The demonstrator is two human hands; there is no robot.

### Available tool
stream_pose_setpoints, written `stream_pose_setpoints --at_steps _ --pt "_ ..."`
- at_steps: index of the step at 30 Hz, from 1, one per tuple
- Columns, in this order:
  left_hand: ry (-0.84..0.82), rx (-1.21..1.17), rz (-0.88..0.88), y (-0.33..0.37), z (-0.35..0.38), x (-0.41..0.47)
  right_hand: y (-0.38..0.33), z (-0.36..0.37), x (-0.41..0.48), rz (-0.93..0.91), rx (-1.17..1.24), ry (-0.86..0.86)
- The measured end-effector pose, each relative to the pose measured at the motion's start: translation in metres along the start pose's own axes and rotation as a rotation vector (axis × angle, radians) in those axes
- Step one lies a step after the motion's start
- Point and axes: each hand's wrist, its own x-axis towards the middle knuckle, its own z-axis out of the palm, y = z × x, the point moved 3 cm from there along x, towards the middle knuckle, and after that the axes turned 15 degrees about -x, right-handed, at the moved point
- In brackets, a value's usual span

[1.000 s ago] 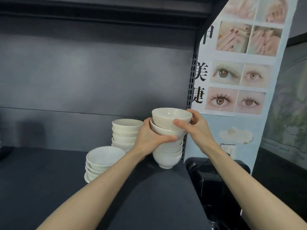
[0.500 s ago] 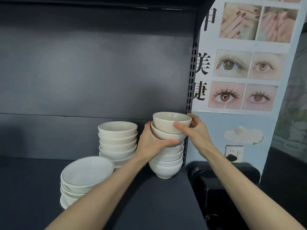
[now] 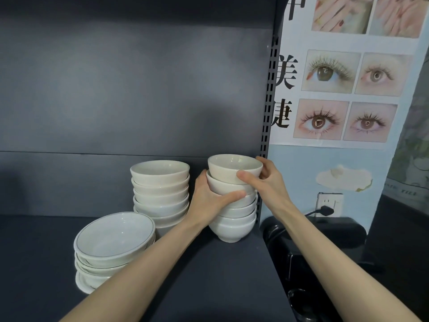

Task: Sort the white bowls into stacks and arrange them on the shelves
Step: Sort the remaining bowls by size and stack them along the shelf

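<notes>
White bowls (image 3: 160, 176) in three stacks (image 3: 232, 228).

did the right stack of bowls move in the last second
No. The right stack still stands on the shelf with its top rim just beside the slotted upright, as before; only the view shifted.
</notes>
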Motion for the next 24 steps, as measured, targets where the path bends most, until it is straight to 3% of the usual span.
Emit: stream_pose_setpoints --at_steps 11,24 --pt "-0.155 -0.083 0.005 -0.003 -0.008 -0.006 0.009 0.004 0.001 -0.023 -0.048 -0.038" --pt "-0.104 -0.074 0.038 -0.009 -0.007 -0.011 0.007 0.004 -0.003 -0.009 -0.086 -0.142"
